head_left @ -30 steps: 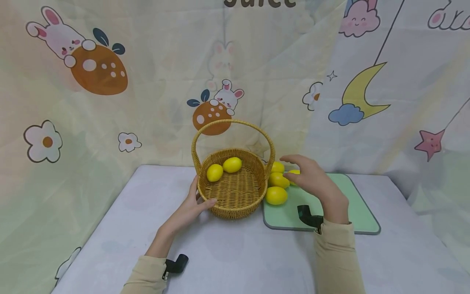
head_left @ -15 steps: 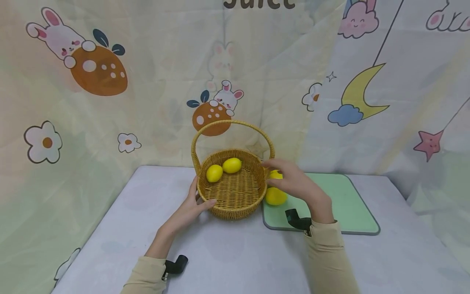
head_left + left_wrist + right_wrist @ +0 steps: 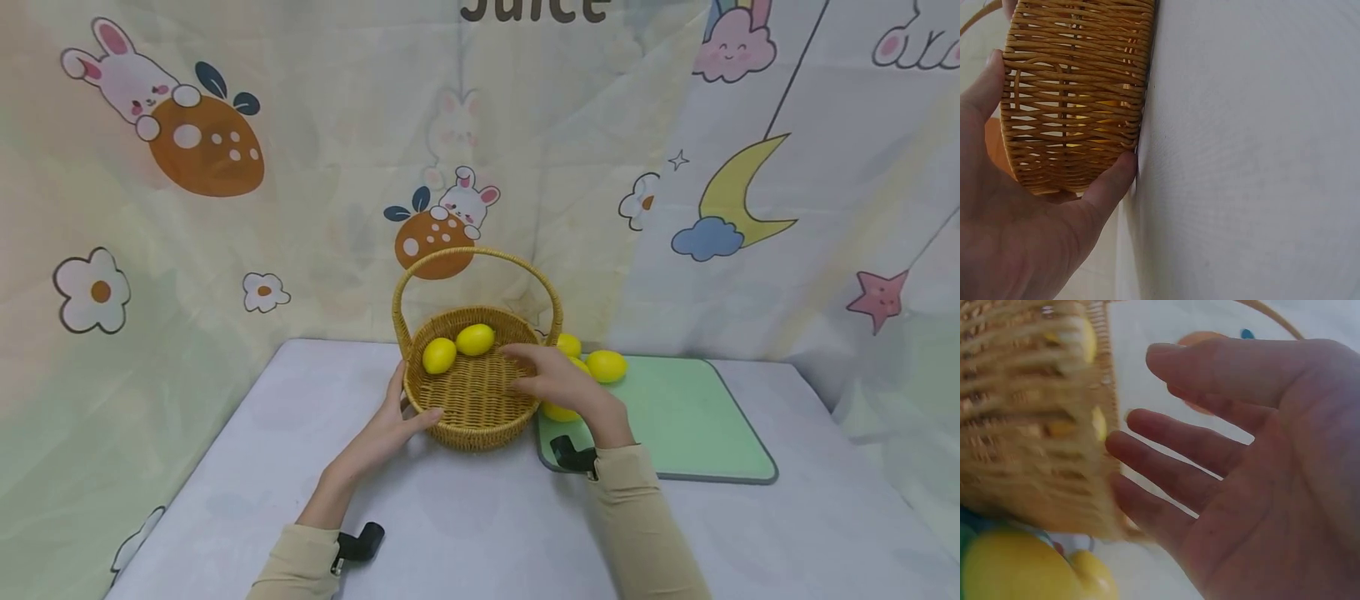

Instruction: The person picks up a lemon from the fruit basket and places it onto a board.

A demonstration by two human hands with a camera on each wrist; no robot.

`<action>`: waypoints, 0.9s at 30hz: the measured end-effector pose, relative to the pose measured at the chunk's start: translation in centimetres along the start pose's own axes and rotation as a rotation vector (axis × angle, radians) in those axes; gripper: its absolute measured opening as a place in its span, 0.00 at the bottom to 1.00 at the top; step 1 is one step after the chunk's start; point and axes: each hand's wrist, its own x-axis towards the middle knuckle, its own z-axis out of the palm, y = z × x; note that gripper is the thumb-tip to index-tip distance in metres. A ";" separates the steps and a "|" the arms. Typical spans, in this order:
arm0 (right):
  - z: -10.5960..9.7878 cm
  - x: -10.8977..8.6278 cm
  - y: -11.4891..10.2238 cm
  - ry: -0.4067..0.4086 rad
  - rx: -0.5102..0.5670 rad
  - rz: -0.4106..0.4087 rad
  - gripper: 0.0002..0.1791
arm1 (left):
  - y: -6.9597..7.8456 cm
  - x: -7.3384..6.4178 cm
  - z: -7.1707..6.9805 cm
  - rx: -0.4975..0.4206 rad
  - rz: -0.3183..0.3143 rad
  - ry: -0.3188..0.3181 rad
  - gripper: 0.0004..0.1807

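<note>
A round wicker basket with a tall arched handle stands on the table, two yellow lemons inside at its back left. My left hand grips the basket's left side, one digit along the front rim and the others round the outer wall. In the left wrist view, the woven wall lies between the digits of that hand. My right hand reaches over the right rim, fingers parted and bent a little. Nothing is in its palm in the right wrist view. Several lemons lie just right of the basket, partly hidden by this hand.
Under the loose lemons is a green cutting board with a grey edge, right of the basket. A pale cloth covers the table. Close behind hangs a printed backdrop with cartoon rabbits and flowers.
My right hand has moved left from above the loose lemons to over the basket's right rim, bringing the rightmost lemon into full view. My left hand and the basket have stayed put.
</note>
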 end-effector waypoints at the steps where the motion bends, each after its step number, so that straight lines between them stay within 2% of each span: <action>1: 0.4 0.3 0.0 -0.003 0.008 0.000 0.28 | 0.0 -0.1 0.0 -0.003 -0.005 0.003 0.58; 8: 2.6 2.1 -0.7 -0.023 0.021 -0.009 0.28 | -0.2 -0.4 0.1 -0.006 -0.016 0.001 0.58; 18: 4.2 3.5 -2.1 -0.068 -0.024 -0.052 0.29 | -0.5 -0.4 0.4 -0.010 -0.014 0.003 0.57; 23: 4.4 4.7 -2.6 -0.124 -0.069 -0.091 0.29 | -0.5 -0.1 0.2 -0.010 -0.019 0.016 0.58; 27: 3.8 5.6 -3.2 -0.169 -0.140 -0.083 0.29 | -0.3 0.1 0.0 -0.009 -0.011 0.014 0.58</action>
